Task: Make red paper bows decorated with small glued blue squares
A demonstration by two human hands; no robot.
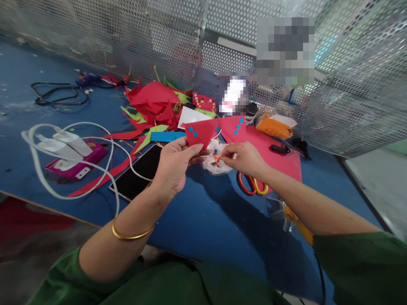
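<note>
A folded piece of red paper (203, 133) with small blue paper squares stuck on it is gripped between the thumb and fingers of my left hand (176, 159). Its shape spreads out like two wings. Just below and to the right of it is a small white bowl (219, 169) holding tiny blue, orange and red bits (216, 158). My right hand (246, 157) is at the bowl's right side, fingertips pinched together over the bits. What the pinch holds, if anything, is too small to tell. Red-and-yellow-handled scissors (246, 186) lie beneath my right wrist.
Behind my left hand lies a heap of red and green paper scraps (155, 101). A black tablet (136, 178), white cables (111, 169) and a purple power strip (76, 163) are at the left. Red sheets (280, 159) and an orange packet (274, 126) lie right, before a perforated metal screen (127, 38).
</note>
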